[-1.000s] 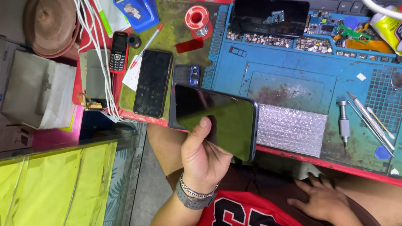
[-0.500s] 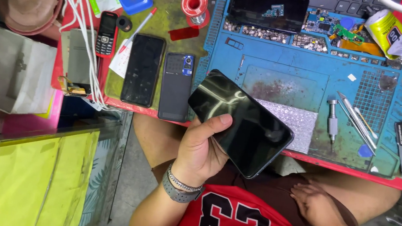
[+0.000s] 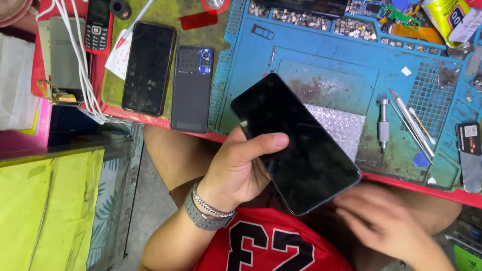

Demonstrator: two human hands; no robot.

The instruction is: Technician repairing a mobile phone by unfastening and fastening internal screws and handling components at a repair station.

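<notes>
We clamp the black glossy flat smartphone [image 3: 295, 143] in our left hand [image 3: 238, 167] at centre frame (screen up, for viewing); our blurred right hand [image 3: 382, 220] hangs open.

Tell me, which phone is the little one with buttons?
The small red and black phone near the white cables. It has a keypad; the other phones are bigger, flat and dark.

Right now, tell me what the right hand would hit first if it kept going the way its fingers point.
The right hand, blurred, points its fingers left, toward the phone held in the left hand. It would probably meet the phone's lower edge first, though depth is unclear.
</notes>
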